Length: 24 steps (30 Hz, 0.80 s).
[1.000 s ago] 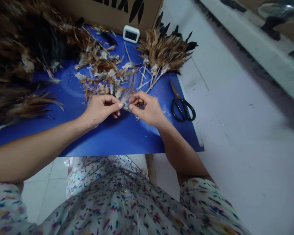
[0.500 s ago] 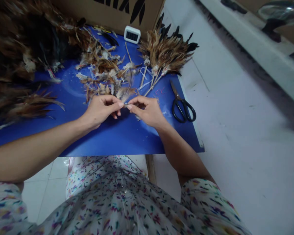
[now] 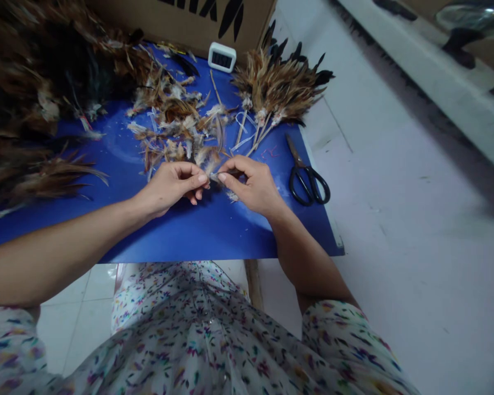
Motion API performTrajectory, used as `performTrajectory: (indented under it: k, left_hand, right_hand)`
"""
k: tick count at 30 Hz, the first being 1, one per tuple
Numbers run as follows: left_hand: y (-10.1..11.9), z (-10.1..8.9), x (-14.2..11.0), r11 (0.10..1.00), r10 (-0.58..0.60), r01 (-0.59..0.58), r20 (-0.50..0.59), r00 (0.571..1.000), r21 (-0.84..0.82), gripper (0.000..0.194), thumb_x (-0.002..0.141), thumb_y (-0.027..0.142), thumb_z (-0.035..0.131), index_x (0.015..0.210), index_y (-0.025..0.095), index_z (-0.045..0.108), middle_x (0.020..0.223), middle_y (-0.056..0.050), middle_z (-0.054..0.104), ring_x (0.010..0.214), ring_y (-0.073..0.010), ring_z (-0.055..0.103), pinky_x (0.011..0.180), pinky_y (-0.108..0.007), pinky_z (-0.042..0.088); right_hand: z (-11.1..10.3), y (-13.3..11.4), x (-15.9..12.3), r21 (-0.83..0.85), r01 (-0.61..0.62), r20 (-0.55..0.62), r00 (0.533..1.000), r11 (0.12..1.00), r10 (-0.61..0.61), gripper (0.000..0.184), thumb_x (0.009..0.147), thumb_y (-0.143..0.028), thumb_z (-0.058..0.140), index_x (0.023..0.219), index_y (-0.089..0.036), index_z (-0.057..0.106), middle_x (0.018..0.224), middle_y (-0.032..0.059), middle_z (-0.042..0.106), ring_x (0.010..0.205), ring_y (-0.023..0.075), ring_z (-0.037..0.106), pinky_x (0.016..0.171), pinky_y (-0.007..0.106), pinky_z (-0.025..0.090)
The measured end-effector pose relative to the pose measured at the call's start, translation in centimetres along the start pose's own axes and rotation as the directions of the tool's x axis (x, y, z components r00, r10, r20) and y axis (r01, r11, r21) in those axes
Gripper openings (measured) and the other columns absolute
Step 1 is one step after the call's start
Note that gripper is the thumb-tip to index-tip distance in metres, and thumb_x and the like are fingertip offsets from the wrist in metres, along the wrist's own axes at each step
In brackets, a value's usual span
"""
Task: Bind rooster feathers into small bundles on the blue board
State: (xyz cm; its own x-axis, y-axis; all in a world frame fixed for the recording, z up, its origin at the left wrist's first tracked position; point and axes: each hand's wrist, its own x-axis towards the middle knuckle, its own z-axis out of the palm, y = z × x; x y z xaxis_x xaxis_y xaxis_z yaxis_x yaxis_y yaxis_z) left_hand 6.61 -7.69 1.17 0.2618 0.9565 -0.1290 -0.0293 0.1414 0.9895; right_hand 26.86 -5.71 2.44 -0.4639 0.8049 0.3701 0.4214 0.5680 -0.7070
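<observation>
My left hand and my right hand meet over the front of the blue tabletop, thumbs and forefingers pinched. Between the fingertips is a small feather, its fluff pale and its upper part thin and hard to make out. My fingers cover part of its base. Just beyond my hands lies a loose scatter of brown and white feather scraps. Right of my right hand rest scissors with black handles and dark, rusty-looking blades.
Bundled brown feathers on sticks lie at the back right, near a white digital timer. A large heap of dark and brown feathers covers the left side. Behind stands a cardboard box; a white wall runs along the right.
My right hand has shifted slightly to the right, so the fingertips are a little farther apart, with pale feather fluff showing between them. My left hand stays nearly in place.
</observation>
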Motion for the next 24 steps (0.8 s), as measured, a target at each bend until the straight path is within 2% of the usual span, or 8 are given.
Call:
performTrajectory:
  k: [12, 24]
  left_hand:
    - [-0.41, -0.05, -0.01, 0.992, 0.075, -0.073, -0.011, 0.997, 0.102, 0.027, 0.075, 0.036, 0.08, 0.07, 0.013, 0.067, 0.051, 0.0, 0.061, 0.045, -0.0086, 0.056, 0.046, -0.019, 0.051]
    - [-0.16, 0.03, -0.14, 0.984, 0.081, -0.076, -0.021, 0.997, 0.161, 0.022, 0.076, 0.033, 0.078, 0.07, 0.014, 0.068, 0.051, 0.0, 0.061, 0.044, -0.0085, 0.056, 0.047, -0.02, 0.051]
  right_hand:
    - [-0.26, -0.45, -0.06, 0.003, 0.001, 0.086, 0.996, 1.0, -0.001, 0.01, 0.089, -0.024, 0.059, 0.085, -0.017, 0.065, 0.086, 0.0024, 0.068, 0.073, 0.0116, 0.054, 0.071, 0.028, 0.041]
    - [-0.18, -0.42, -0.1, -0.055, 0.006, 0.083, 0.997, 0.998, -0.001, 0.009, 0.089, -0.023, 0.059, 0.083, -0.018, 0.063, 0.082, 0.0016, 0.065, 0.073, 0.0123, 0.055, 0.072, 0.028, 0.043]
